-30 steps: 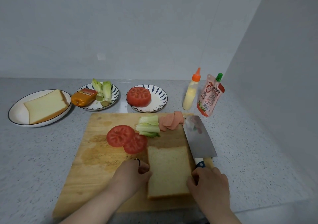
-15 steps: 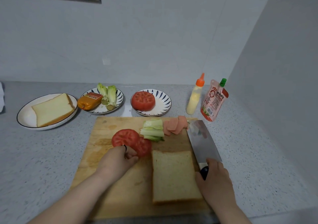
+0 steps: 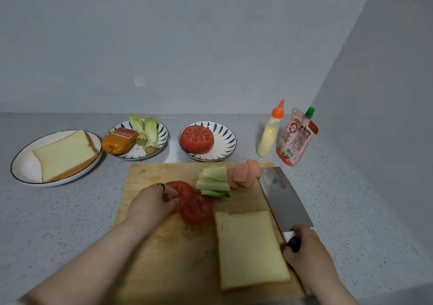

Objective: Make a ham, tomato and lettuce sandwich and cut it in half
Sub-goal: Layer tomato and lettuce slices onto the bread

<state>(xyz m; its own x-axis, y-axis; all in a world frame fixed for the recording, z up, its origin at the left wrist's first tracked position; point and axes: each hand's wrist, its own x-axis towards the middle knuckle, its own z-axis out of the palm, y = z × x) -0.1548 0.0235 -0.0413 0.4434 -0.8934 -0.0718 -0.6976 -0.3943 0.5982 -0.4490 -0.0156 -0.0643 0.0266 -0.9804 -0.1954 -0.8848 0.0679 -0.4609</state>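
Note:
A bread slice (image 3: 248, 248) lies flat on the wooden cutting board (image 3: 168, 257). Just beyond it are two overlapping tomato slices (image 3: 194, 203), a stack of cut lettuce (image 3: 214, 180) and a few ham slices (image 3: 244, 173). My left hand (image 3: 152, 203) pinches the edge of the tomato slices. My right hand (image 3: 304, 250) grips the dark handle of a cleaver (image 3: 283, 199), whose blade lies flat on the board's right side, beside the bread.
At the back stand a plate with a second bread slice (image 3: 63, 152), a plate with a ham package (image 3: 119, 139) and lettuce stalks, a plate with the cut tomato (image 3: 196, 139), a yellow squeeze bottle (image 3: 269, 131) and a ketchup pouch (image 3: 296, 138). A wall rises at right.
My left hand left the bread's edge, reached forward to the tomato slices and now pinches them. My right hand closed round the cleaver handle.

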